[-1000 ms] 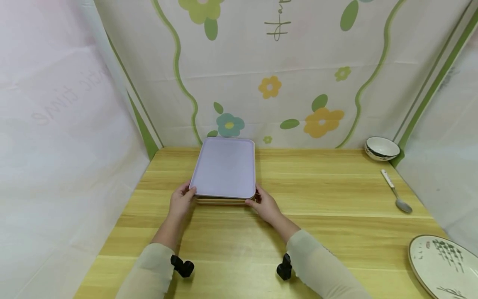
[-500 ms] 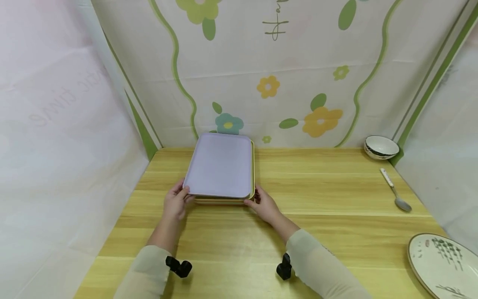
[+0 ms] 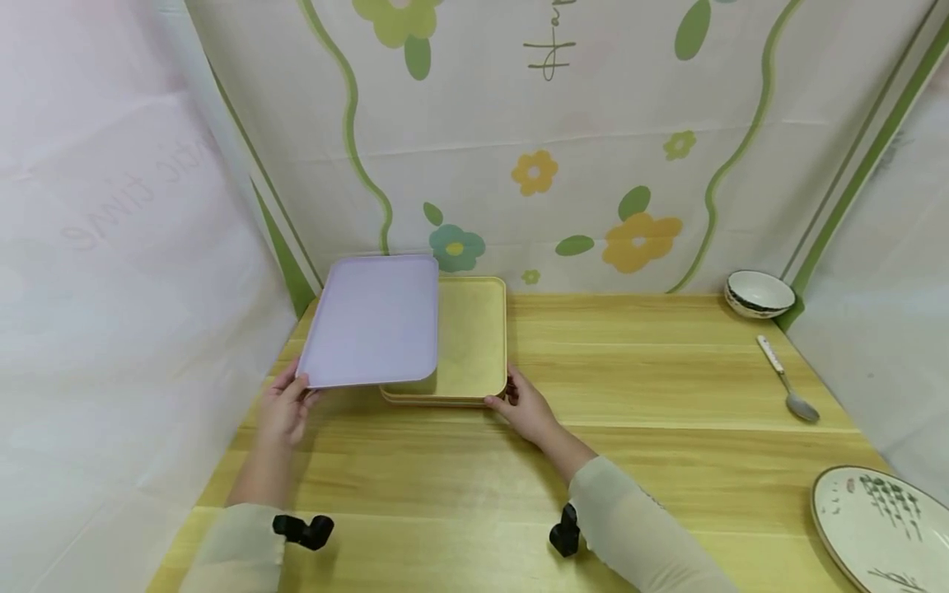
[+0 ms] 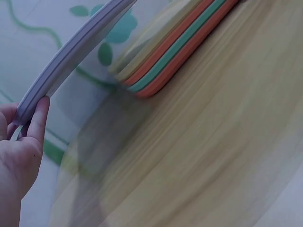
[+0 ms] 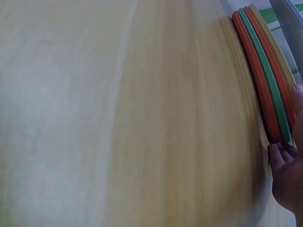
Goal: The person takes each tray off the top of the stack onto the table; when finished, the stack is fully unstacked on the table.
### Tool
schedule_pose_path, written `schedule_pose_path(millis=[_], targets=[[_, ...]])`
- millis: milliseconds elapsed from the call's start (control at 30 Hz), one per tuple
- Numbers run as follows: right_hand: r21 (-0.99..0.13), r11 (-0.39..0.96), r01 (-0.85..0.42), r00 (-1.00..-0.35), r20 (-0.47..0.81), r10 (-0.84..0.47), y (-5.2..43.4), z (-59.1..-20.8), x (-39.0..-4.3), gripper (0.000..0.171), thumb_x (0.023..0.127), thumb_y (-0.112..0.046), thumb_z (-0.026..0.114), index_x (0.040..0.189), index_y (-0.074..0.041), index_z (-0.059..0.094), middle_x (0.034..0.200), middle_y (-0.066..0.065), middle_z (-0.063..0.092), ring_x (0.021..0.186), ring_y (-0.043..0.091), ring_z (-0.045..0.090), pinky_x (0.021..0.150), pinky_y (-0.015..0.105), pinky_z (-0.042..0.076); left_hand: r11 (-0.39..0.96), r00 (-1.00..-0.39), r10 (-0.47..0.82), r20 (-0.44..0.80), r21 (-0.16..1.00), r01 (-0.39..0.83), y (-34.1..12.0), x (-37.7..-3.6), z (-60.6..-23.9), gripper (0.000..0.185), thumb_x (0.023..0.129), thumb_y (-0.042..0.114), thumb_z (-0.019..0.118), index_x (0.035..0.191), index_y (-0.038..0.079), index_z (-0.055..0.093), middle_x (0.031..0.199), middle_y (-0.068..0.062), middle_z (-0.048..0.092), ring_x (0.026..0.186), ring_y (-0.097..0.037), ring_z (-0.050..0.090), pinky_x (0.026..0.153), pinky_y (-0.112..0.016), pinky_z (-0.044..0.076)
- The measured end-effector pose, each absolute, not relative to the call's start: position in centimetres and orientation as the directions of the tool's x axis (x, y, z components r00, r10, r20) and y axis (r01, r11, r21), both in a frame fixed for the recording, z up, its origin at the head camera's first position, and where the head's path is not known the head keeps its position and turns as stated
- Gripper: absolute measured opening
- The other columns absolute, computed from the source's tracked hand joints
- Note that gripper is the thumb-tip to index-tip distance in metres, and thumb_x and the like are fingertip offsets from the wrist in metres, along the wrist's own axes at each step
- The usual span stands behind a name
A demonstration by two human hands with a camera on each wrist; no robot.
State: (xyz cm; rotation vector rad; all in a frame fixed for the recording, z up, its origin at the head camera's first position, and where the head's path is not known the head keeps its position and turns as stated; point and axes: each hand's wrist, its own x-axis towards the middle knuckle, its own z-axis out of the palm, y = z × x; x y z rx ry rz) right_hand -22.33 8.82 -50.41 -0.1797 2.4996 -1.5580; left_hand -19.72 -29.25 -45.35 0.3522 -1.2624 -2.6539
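A lilac tray hangs tilted above the table's left side, off the stack. My left hand pinches its near left corner; in the left wrist view the fingers curl against the lilac tray's rim. A stack of trays with a yellow one on top lies by the back wall. Orange and green rims of the stack show below it. My right hand grips the stack's near right corner, fingers under the stack's edge.
The wooden table is boxed in by flowered sheets at the back and plain sheets at the sides. A small bowl sits at the back right, a spoon in front of it, and a patterned plate at the near right edge.
The lilac tray came off the stack and moved left and up with my left hand, uncovering the yellow tray. My right hand stayed on the stack's corner.
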Motion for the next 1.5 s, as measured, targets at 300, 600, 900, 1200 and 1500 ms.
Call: schedule_pose_path(millis=[300, 600, 900, 1200, 1500], targets=[[-0.896, 0.445, -0.006, -0.975, -0.093, -0.2, 8.8, -50.4, -22.3, 0.087, 0.093, -0.039, 0.066, 0.158, -0.012, 0.015, 0.153, 0.016, 0.041, 0.137, 0.037, 0.044, 0.114, 0.049, 0.04, -0.708, -0.975, -0.207, -0.075, 0.7, 0.096, -34.1, -17.8, -45.8, 0.036, 0.097, -0.01, 0.046, 0.098, 0.011, 0.076, 0.093, -0.006, 0.074, 0.083, -0.016, 0.071, 0.069, -0.03, 0.063], [-0.894, 0.449, -0.007, -0.974, -0.095, -0.205, 8.7, -50.7, -22.3, 0.089, 0.092, -0.043, 0.066, 0.158, -0.012, 0.015, 0.153, 0.017, 0.041, 0.137, 0.036, 0.046, 0.114, 0.048, 0.04, -0.731, -0.966, -0.223, -0.133, 0.678, 0.075, -37.0, -16.5, -46.3, 0.037, 0.099, -0.006, 0.046, 0.093, 0.012, 0.078, 0.088, -0.004, 0.074, 0.081, -0.013, 0.07, 0.065, -0.03, 0.062], [-0.888, 0.459, -0.008, -0.974, -0.097, -0.205, 8.9, -50.6, -22.2, 0.09, 0.092, -0.045, 0.065, 0.159, -0.012, 0.015, 0.154, 0.018, 0.039, 0.137, 0.037, 0.045, 0.114, 0.049, 0.04, -0.684, -0.965, -0.219, -0.141, 0.727, 0.049, -38.2, -15.8, -47.0, 0.036, 0.099, -0.004, 0.047, 0.093, 0.014, 0.078, 0.091, 0.0, 0.075, 0.085, -0.008, 0.07, 0.066, -0.028, 0.062], [-0.887, 0.462, -0.014, -0.975, -0.091, -0.204, 8.9, -50.7, -22.2, 0.089, 0.093, -0.044, 0.065, 0.158, -0.011, 0.015, 0.153, 0.018, 0.041, 0.136, 0.037, 0.046, 0.114, 0.049, 0.041, -0.651, -0.862, -0.376, -0.34, 0.759, -0.015, -38.0, -16.3, -47.3, 0.032, 0.095, 0.01, 0.058, 0.123, 0.023, 0.066, 0.088, 0.011, 0.072, 0.084, 0.001, 0.065, 0.063, -0.022, 0.058], [-0.887, 0.461, -0.015, -0.974, -0.09, -0.206, 8.9, -50.6, -22.1, 0.089, 0.093, -0.045, 0.064, 0.158, -0.012, 0.015, 0.154, 0.019, 0.038, 0.137, 0.038, 0.045, 0.114, 0.05, 0.04, -0.591, -0.829, -0.423, -0.366, 0.805, -0.053, -36.6, -17.1, -47.9, 0.071, 0.098, 0.008, 0.05, 0.158, 0.022, 0.013, 0.16, 0.011, 0.026, 0.141, 0.003, 0.03, 0.103, -0.014, 0.045]])
